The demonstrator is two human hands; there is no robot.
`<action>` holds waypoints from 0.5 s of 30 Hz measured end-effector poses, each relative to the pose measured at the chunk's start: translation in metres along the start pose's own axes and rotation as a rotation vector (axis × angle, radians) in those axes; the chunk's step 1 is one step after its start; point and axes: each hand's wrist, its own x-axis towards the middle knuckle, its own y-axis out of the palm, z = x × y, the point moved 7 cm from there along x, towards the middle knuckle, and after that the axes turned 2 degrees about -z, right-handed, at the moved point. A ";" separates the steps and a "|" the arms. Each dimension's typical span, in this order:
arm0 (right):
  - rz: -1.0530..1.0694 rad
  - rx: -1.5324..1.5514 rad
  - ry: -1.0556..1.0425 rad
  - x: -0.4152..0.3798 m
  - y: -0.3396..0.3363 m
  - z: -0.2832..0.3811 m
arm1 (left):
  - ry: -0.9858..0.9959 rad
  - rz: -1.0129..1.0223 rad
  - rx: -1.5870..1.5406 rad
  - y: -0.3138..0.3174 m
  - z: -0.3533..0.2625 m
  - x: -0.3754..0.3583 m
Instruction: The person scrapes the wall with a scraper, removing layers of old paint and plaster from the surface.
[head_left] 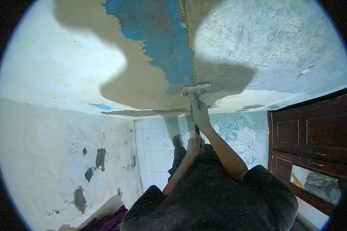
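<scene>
Both my hands grip one wall scraper [197, 89], whose wide pale head with two round bolts lies against the wall. Close behind the head, my right hand [200, 115] is wrapped round the tool's neck. Lower down, my left hand [194, 146] is closed on the black and red handle [197, 134]. The scraper's blade meets the lower end of a blue patch [169, 50] where the pale coat is off the wall [150, 77]. My fingers partly hide the shaft, and a broad shadow falls over the wall round the head.
Scuffed, mottled wall [239, 34] lies right of the blue patch. White floor tiles [154, 138] show below, dusted with flakes at the right. A dark wooden cabinet [324, 129] stands at the right. The left wall [61, 154] has grey chipped spots. Purple cloth [108, 219] lies at lower left.
</scene>
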 end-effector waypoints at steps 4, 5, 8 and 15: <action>0.054 0.115 0.159 -0.005 0.006 0.002 | -0.163 0.038 -0.065 -0.001 -0.034 -0.008; 0.045 0.139 0.093 0.002 0.006 0.017 | -0.160 0.066 -0.133 0.000 -0.039 -0.004; 0.017 0.168 0.043 -0.004 -0.002 0.010 | -0.079 0.066 -0.100 0.005 -0.036 -0.010; 0.019 0.207 -0.139 -0.004 -0.003 0.036 | -0.101 -0.023 -0.188 0.008 -0.025 -0.002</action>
